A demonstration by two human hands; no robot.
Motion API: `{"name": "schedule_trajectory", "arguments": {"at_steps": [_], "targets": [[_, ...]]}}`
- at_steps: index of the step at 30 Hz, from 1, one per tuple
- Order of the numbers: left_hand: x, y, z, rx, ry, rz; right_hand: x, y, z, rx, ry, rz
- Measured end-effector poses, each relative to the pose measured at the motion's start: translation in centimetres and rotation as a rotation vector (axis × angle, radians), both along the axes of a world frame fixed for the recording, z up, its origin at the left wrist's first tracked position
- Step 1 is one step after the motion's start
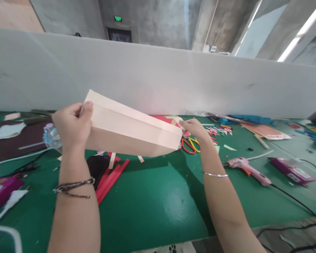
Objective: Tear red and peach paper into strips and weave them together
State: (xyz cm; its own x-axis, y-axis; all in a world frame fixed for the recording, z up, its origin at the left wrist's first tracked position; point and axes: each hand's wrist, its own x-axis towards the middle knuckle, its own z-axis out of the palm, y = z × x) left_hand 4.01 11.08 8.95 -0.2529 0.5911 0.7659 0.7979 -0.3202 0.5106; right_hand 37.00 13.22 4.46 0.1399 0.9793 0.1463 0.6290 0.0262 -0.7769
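A long cream sheet of paper [129,131] with lengthwise creases is stretched between my two hands above the table. My left hand [75,123] grips its left end, thumb on top and fingers curled behind. At the right end, my right hand [193,127] pinches the paper's corner; its fingertips are partly hidden. Scissors with orange and yellow handles [189,145] lie on the table just below my right hand. Red paper strips [113,181] and a black object [97,168] rest beneath the sheet, near my left wrist.
A pink glue gun [249,170] lies on the green table [158,211] at right, beside a purple device [292,170]. Cords run off both sides. Paper scraps [221,130] are scattered behind my right hand. A white partition [158,80] stands along the back.
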Motion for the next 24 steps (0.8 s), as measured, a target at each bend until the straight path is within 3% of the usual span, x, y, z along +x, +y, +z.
{"name": "schedule_trajectory", "arguments": {"at_steps": [12,15,19,24], "targets": [[-1.1,0.3,-0.3,0.014,0.048,-0.039,2.5,0.7,-0.8,0.18,0.131,-0.202],[-1.0,0.2,-0.4,0.039,0.059,-0.046,2.4,0.9,-0.9,0.251,0.335,-0.023],[-0.8,0.2,-0.3,0.124,0.024,0.002,1.1,0.4,-0.4,0.157,0.589,0.293],[-1.1,0.8,-0.2,0.239,-0.085,0.095,-0.3,-0.4,0.3,0.095,0.587,0.44]]}}
